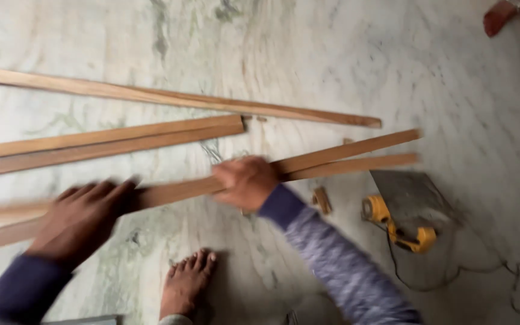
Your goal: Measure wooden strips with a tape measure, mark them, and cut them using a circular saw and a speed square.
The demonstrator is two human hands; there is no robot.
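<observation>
Head view: the left hand (79,216) lies blurred over two long wooden strips (344,156) on the marble floor (452,90); whether it grips them I cannot tell. The right hand (247,182) is closed around the same strips mid-length. Three more strips (109,141) lie apart above. A yellow power tool (395,225) sits right, a bare foot (185,283) below. The strips look unjoined, still being arranged.

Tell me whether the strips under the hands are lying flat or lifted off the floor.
Cannot tell: the strips are blurred, with the right hand and left hand on them.
</observation>
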